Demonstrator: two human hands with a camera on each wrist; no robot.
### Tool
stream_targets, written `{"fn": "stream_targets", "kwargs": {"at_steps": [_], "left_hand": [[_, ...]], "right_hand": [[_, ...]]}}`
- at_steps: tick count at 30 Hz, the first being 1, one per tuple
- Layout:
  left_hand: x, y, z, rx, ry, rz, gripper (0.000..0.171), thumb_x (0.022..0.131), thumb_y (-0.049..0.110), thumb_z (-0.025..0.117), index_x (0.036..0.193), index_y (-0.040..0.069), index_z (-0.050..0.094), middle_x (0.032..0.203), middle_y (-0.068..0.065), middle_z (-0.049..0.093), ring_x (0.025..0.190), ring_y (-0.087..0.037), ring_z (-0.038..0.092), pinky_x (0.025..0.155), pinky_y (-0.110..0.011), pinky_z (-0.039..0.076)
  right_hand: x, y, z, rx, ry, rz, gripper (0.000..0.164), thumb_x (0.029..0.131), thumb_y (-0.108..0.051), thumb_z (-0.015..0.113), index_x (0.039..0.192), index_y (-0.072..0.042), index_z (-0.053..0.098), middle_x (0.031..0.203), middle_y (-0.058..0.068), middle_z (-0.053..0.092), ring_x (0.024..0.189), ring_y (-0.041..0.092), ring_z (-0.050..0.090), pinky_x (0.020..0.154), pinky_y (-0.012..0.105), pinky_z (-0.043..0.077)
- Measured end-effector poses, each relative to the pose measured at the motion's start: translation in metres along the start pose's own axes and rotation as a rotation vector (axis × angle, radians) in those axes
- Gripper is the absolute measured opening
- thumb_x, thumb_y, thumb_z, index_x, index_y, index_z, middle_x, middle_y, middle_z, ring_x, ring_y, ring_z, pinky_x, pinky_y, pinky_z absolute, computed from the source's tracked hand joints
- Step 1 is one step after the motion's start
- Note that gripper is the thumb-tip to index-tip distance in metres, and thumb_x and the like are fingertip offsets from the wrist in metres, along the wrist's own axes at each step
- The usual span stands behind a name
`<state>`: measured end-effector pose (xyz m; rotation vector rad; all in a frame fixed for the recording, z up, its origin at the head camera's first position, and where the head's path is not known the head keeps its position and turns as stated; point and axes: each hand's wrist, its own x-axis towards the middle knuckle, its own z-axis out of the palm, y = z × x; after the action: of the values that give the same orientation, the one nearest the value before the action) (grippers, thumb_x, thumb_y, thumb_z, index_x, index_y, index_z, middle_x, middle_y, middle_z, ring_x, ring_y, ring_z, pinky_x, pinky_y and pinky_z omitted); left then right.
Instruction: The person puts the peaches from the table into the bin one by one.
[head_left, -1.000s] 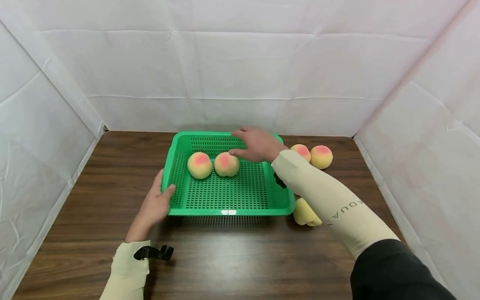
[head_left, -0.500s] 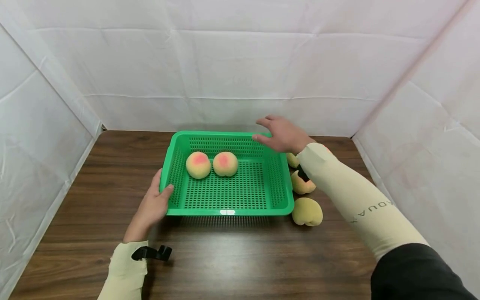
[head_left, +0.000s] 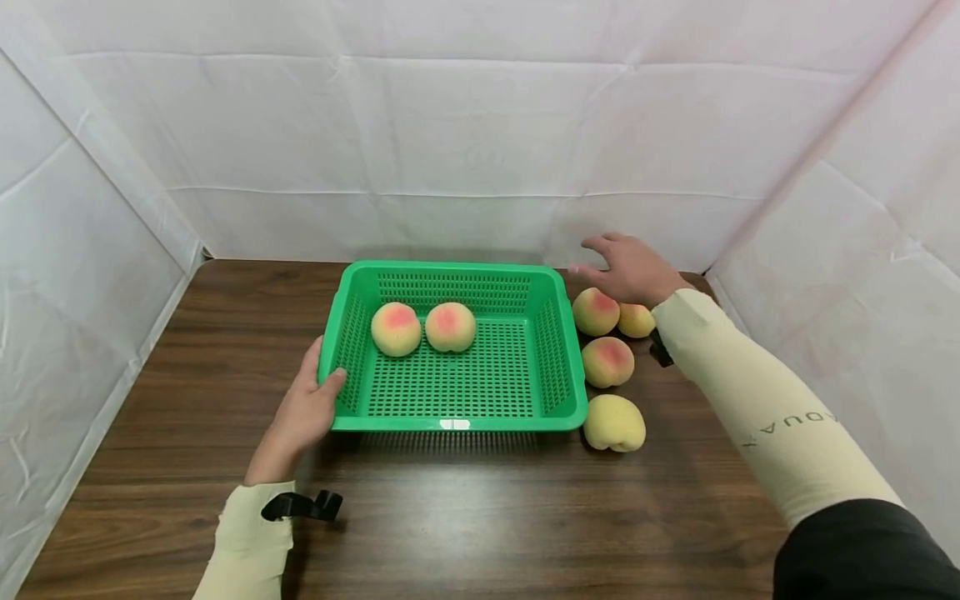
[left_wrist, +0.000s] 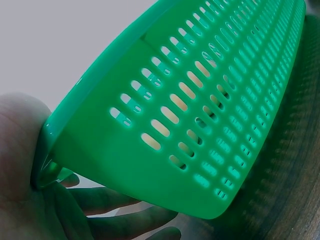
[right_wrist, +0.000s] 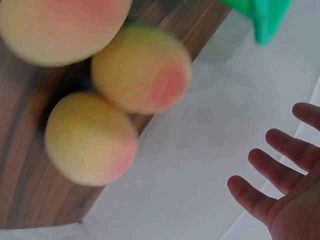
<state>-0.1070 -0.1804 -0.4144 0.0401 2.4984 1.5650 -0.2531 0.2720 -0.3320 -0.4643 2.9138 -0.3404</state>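
A green plastic basket (head_left: 525,425) stands on the table, with two pink-tipped peaches (head_left: 396,330) side by side in its left half. My left hand (head_left: 303,408) holds the basket's left rim, thumb over the top; in the left wrist view its fingers (left_wrist: 125,222) reach under the rim along the outside wall. Beyond the basket's right side, my right hand (head_left: 632,268) hovers with spread fingers, holding nothing. Just below it lie a peach (head_left: 596,312) and another peach (head_left: 636,320); the right wrist view shows the fingers apart from the blurred peaches (right_wrist: 90,137).
Nearer along the basket's right side lie a peach (head_left: 608,362) and a paler yellow one (head_left: 615,423). White sheeting (head_left: 465,142) walls off the back and both sides of the dark wooden table (head_left: 450,525).
My right hand has moved from over the basket to the right, above the loose peaches, uncovering the ones there. My left hand, the basket and its two peaches have stayed in place.
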Motion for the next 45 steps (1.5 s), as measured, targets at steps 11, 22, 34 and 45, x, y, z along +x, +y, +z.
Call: {"fn": "stream_targets", "kwargs": {"at_steps": [11, 22, 34, 45], "left_hand": [[0.000, -0.002, 0.000, 0.001, 0.004, -0.005, 0.060, 0.106, 0.021, 0.032, 0.154, 0.017, -0.004, 0.150, -0.025, 0.022, 0.128, -0.037, 0.031, 0.103, -0.063, 0.025], [0.000, -0.002, 0.000, 0.000, 0.007, -0.014, 0.060, 0.106, 0.022, 0.032, 0.154, 0.018, -0.004, 0.150, -0.025, 0.023, 0.127, -0.038, 0.033, 0.103, -0.063, 0.025], [0.000, -0.002, -0.002, 0.002, -0.003, -0.018, 0.062, 0.106, 0.025, 0.032, 0.154, 0.018, -0.006, 0.151, -0.024, 0.020, 0.129, -0.038, 0.030, 0.103, -0.063, 0.024], [0.002, -0.006, 0.000, -0.003, -0.015, 0.038, 0.062, 0.106, 0.023, 0.033, 0.154, 0.015, -0.005, 0.151, -0.026, 0.019, 0.131, -0.040, 0.028, 0.103, -0.063, 0.024]], "right_hand": [[-0.019, 0.061, 0.007, -0.009, -0.084, 0.132, 0.088, 0.086, -0.059, 0.061, 0.145, 0.001, 0.033, 0.141, 0.029, 0.036, 0.128, 0.044, 0.032, 0.099, 0.061, 0.033], [-0.025, 0.089, 0.031, 0.034, -0.141, 0.159, 0.089, 0.081, -0.045, 0.074, 0.143, 0.005, 0.033, 0.138, 0.033, 0.039, 0.121, 0.048, 0.039, 0.096, 0.061, 0.036], [-0.010, 0.104, 0.075, -0.006, -0.096, 0.181, 0.088, 0.071, -0.039, 0.081, 0.134, 0.004, 0.038, 0.115, 0.032, 0.050, 0.100, 0.041, 0.051, 0.084, 0.056, 0.043], [-0.006, 0.108, 0.100, 0.042, 0.075, 0.281, 0.074, 0.062, -0.026, 0.080, 0.126, -0.005, 0.047, 0.108, 0.026, 0.048, 0.091, 0.038, 0.048, 0.075, 0.054, 0.044]]}}
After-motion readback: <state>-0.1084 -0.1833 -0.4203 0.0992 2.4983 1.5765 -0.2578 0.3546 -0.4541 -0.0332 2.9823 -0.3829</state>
